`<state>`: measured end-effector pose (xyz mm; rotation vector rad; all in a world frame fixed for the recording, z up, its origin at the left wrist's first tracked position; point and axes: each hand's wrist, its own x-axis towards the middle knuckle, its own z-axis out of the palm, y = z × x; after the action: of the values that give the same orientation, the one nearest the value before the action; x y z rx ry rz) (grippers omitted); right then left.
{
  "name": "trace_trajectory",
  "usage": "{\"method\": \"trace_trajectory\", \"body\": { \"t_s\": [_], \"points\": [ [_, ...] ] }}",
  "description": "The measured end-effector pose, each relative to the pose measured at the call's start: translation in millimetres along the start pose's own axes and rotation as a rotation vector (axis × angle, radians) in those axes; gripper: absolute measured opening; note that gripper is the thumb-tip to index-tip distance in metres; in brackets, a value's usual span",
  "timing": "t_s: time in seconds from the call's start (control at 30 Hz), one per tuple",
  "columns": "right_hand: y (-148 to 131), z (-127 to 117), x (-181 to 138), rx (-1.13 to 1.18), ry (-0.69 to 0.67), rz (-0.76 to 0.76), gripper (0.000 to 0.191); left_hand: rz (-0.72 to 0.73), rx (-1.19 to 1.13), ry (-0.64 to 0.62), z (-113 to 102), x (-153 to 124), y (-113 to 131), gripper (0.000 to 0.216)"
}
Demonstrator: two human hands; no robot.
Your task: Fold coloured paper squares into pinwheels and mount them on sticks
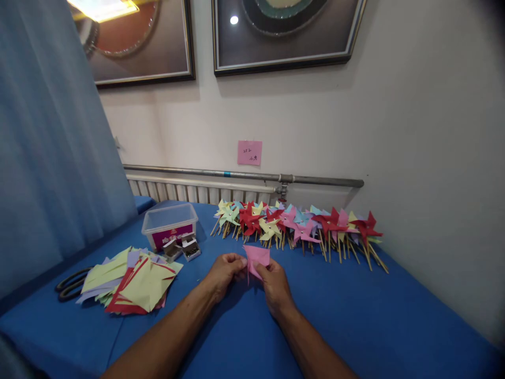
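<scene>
Jointly, pink paper [261, 256] is pinched by the left grip [225, 271] and the right grip [276, 287], both closed on it over a blue surface [347, 310]; pinwheels [270, 228] are massed beyond them, while sheets [148, 284], scissors [71, 286] and a tub [173, 235] are seen left of the left grip.

We count one left hand [224, 271], one right hand [275, 287], one pink sheet [259, 256], one plastic tub [170, 221], two small boxes [191, 249], one pair of scissors [71, 286], one paper heap [144, 284], two framed pictures [284, 45], one wall note [250, 152] and one curtain [51, 147]; the crowded pinwheels [270, 230] defy our count.
</scene>
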<state>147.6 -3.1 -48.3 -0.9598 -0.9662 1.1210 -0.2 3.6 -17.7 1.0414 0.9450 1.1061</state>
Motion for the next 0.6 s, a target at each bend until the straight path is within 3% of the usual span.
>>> {"method": "trace_trajectory", "body": {
  "t_s": [0.37, 0.6],
  "points": [
    [-6, 1, -2, -0.353, 0.064, -0.137, 0.020, 0.020, 0.100, 0.023, 0, -1, -1, 0.038],
    [-12, 5, -5, -0.252, 0.040, -0.074, 0.024, 0.039, 0.115, 0.040, 1, 0, 0, 0.036]
  ]
}}
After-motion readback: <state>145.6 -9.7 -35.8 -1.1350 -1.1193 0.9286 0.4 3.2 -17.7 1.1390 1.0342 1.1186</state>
